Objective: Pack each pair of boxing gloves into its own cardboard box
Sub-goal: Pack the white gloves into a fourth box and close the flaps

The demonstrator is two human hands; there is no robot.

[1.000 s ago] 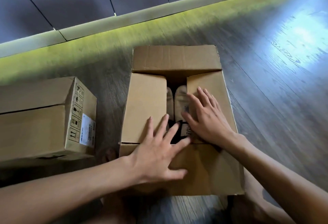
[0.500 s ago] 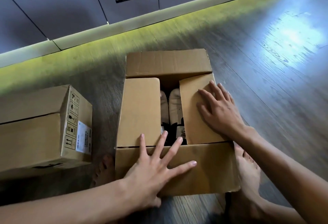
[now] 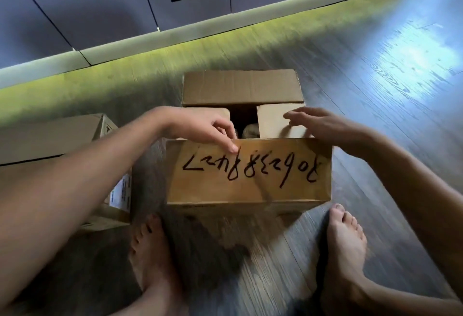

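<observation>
An open cardboard box (image 3: 240,87) stands on the floor in front of me. Its near flap (image 3: 250,172), with black handwriting on it, is raised upright. My left hand (image 3: 203,125) curls over that flap's top edge, index finger on its written face. My right hand (image 3: 323,125) hovers with fingers spread over the folded right side flap (image 3: 271,120), its wrist at the near flap's edge. Between the side flaps a small part of a beige boxing glove (image 3: 250,130) shows in the dark gap. The far flap lies open outward.
A second, closed cardboard box (image 3: 50,137) sits to the left, partly behind my left arm. My bare feet (image 3: 345,240) rest on the wooden floor just before the box. Grey cabinet doors (image 3: 100,2) with posters line the back.
The near flap has swung up from lying outward to upright, showing its handwriting. My left hand moved from that flap's face to its top edge. My right hand lifted slightly off the right side flap.
</observation>
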